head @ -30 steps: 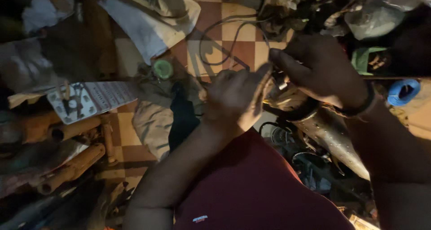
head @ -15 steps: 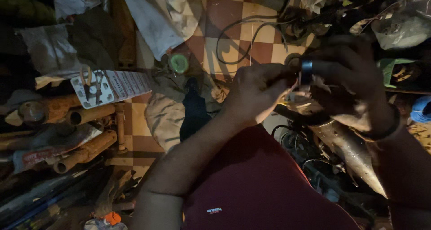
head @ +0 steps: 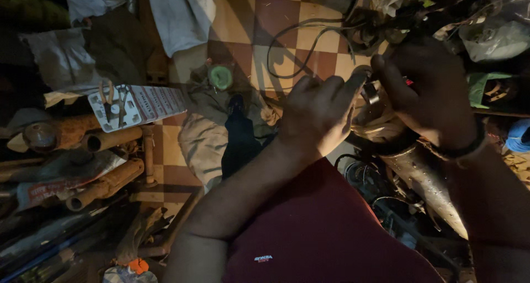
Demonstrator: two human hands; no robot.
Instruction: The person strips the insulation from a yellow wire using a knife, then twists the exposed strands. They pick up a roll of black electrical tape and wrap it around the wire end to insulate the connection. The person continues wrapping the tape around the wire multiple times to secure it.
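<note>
Raising both hands since a moment ago: your left hand (head: 320,114) half-curled, fingertips on small metal part (head: 371,92); your right hand (head: 428,98) pinches same part above wire bundle (head: 381,129), over checkered floor (head: 287,23). Work continues at same spot.

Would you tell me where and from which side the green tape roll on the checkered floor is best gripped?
Grip the green tape roll across its outer rim, coming straight down from above. It seems to lie flat on the checkered floor, round face up, with cloth close at its lower edge.
</note>
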